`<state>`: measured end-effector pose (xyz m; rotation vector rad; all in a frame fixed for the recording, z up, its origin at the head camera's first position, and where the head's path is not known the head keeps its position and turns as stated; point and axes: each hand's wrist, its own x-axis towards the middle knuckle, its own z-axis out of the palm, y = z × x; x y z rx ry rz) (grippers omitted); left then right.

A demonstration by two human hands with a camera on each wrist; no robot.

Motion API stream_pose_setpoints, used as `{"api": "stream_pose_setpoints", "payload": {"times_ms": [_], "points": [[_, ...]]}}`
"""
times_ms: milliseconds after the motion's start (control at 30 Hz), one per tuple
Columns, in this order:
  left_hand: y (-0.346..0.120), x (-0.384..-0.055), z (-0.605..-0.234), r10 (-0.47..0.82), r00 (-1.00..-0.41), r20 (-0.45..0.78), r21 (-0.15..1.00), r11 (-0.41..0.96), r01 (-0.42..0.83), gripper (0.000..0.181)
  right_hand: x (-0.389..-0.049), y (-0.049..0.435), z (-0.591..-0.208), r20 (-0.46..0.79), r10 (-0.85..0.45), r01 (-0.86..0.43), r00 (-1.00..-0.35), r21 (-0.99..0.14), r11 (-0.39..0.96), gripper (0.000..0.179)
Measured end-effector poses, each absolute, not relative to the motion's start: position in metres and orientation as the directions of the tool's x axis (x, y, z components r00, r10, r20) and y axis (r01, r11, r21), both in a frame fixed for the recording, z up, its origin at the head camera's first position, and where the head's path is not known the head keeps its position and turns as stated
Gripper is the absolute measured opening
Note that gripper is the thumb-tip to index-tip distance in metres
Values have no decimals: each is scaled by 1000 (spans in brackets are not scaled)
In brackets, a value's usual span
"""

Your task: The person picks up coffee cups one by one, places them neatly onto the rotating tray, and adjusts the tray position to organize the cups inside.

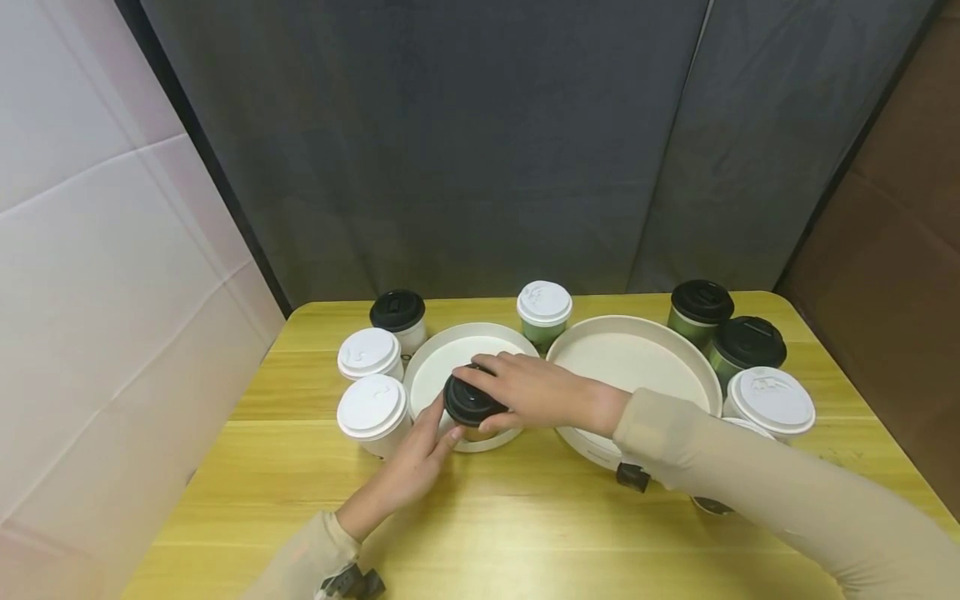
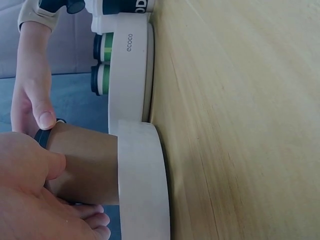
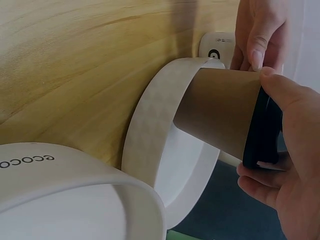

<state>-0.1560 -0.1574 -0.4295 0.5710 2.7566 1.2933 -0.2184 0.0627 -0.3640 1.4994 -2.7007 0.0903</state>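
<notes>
A brown paper coffee cup (image 3: 217, 107) with a black lid (image 1: 467, 406) stands over the smaller white round tray (image 1: 431, 358), its lower part behind the tray's wall in both wrist views. From above, my right hand (image 1: 536, 390) grips the lid, thumb on the near side and fingers across the far side. On the left, my left hand (image 1: 411, 467) holds the cup's side just under the lid, the thumb in front and fingers round the back. The cup's base is hidden by the tray wall.
Right of the small tray is a larger cream tray (image 1: 637, 323). White-lidded cups (image 1: 371, 408) and a black-lidded cup (image 1: 397, 312) line the left. A white-lidded green cup (image 1: 544, 308) stands behind the trays. Several more cups, including a black-lidded one (image 1: 748, 343), stand right, partly behind my right sleeve.
</notes>
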Motion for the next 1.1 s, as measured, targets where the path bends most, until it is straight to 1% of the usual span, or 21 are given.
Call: {"api": "stream_pose_setpoints", "payload": {"times_ms": [200, 567, 833, 1100], "points": [[-158, -157, -431, 358, -925, 130, 752, 573, 327, 64, -219, 62, -366, 69, -843, -846, -533, -29, 532, 76], [-159, -158, -433, 352, -931, 99, 759, 579, 300, 65, -219, 63, -369, 88, -846, -850, -526, -19, 527, 77], [-159, -157, -435, 342, -927, 152, 743, 579, 336, 64, -219, 59, -368, 90, -846, -850, -526, -16, 527, 77], [-160, -157, -434, 339, -935, 105, 758, 581, 296, 64, -218, 57, -368, 78, -840, -843, -537, -21, 537, 77]]}}
